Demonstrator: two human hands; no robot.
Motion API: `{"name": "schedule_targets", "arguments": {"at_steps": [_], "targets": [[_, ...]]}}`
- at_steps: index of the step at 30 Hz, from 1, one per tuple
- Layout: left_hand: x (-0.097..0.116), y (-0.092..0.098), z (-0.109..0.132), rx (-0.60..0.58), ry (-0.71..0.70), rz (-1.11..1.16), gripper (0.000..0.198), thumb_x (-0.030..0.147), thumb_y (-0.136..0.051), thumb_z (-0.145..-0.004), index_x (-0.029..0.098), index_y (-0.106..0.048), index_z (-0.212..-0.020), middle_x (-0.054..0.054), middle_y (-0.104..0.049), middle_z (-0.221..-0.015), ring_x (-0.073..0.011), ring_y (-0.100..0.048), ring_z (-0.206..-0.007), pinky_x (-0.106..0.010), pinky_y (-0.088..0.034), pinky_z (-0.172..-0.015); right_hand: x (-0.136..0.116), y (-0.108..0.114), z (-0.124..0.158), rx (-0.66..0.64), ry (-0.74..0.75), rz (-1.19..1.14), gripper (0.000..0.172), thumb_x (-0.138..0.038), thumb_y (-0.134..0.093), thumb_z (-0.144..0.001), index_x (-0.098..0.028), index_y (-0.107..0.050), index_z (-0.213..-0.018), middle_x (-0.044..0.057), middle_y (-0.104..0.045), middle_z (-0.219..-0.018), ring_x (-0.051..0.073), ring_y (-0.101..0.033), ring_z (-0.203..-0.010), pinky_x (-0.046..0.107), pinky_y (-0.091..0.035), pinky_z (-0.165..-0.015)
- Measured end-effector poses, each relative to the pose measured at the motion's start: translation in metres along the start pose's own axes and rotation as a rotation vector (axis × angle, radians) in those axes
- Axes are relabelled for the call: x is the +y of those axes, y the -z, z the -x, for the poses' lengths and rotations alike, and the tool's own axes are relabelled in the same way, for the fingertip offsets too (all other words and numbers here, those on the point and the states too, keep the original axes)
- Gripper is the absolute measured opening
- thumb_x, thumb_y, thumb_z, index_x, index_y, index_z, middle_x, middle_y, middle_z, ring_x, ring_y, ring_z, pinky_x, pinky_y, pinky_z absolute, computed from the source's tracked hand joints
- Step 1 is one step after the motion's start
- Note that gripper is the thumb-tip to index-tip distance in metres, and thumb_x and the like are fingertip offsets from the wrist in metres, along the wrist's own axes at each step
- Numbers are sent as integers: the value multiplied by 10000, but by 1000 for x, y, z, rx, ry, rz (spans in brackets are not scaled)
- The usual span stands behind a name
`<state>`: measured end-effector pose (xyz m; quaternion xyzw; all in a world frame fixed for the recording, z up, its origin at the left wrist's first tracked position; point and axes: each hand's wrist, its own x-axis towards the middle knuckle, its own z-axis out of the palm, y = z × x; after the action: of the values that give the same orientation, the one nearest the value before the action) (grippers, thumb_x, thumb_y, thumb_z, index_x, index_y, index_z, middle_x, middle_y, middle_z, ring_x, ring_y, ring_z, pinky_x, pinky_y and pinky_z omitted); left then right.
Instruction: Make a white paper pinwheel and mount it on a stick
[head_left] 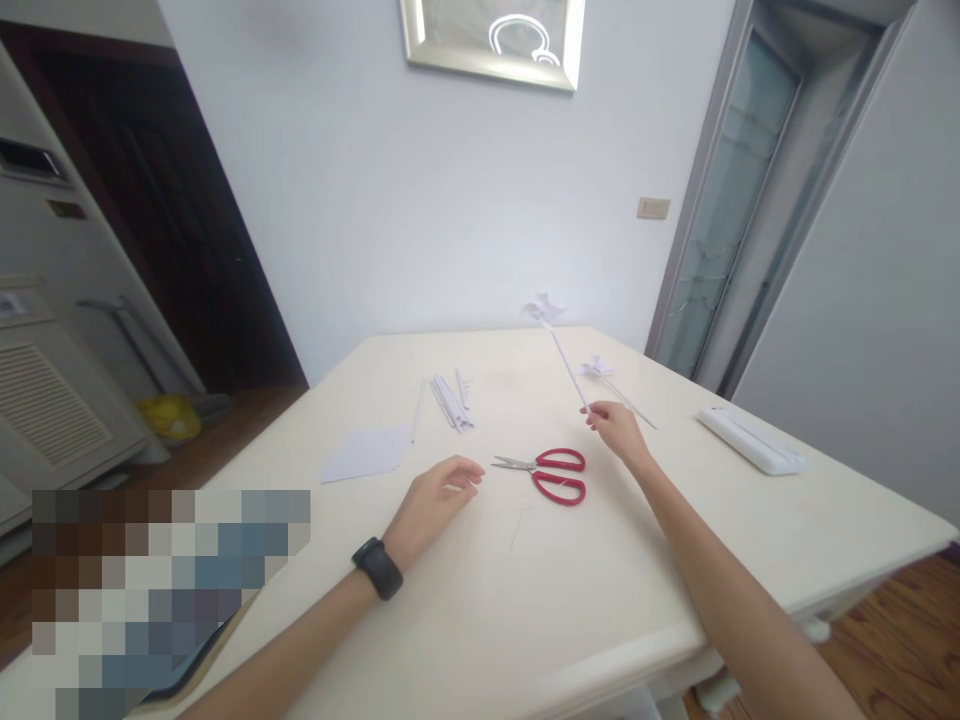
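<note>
My right hand [616, 432] is closed on the lower end of the stick of a white paper pinwheel [568, 365], which tilts up and away to the left with its blades near the far table edge. My left hand [441, 503], a black band on its wrist, is held low over the table with its fingers loosely curved and apart, nothing between them. Just right of its fingertips lie red-handled scissors [559, 475], blades slightly parted and pointing left. A second paper pinwheel [596, 368] lies on the table beyond my right hand.
Rolled white paper sticks [451, 403] and a thin single stick [418, 412] lie mid-table, behind a stack of white paper [364, 453]. A white box-like object [750, 440] sits at the right. A thin wire-like piece [517, 528] lies in front of the scissors.
</note>
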<state>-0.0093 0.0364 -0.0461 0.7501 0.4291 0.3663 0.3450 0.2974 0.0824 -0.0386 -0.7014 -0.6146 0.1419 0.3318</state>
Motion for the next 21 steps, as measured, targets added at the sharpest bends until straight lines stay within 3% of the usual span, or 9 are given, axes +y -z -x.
{"name": "schedule_targets", "arguments": {"at_steps": [6,13,21], "targets": [[2,0,2,-40,-11,-23,185,192,-490,-745,194,-619,-878,-53,-652,-940,-198,-615,-865,-325,-486,-792,37,5,-8,57,-210,271,276,-287,-517,-890,-159,-543,-1133,83,-566,-1143,194,-585,-962,390,-501,-805],[8,-1,5,-64,1,-59,174,192,-493,-734,200,-628,-844,-45,-655,-923,-210,-612,-855,-327,-486,-778,39,4,-9,92,-247,492,296,-290,-522,-887,-146,-533,-1145,87,-563,-1145,203,-582,-972,408,-497,-813],[8,-2,7,-95,21,-89,180,181,-483,-721,203,-622,-833,-13,-657,-779,-200,-624,-755,-285,-470,-658,44,-1,-10,109,-281,605,298,-290,-524,-886,-141,-532,-1144,87,-567,-1135,201,-586,-961,403,-500,-805]]}}
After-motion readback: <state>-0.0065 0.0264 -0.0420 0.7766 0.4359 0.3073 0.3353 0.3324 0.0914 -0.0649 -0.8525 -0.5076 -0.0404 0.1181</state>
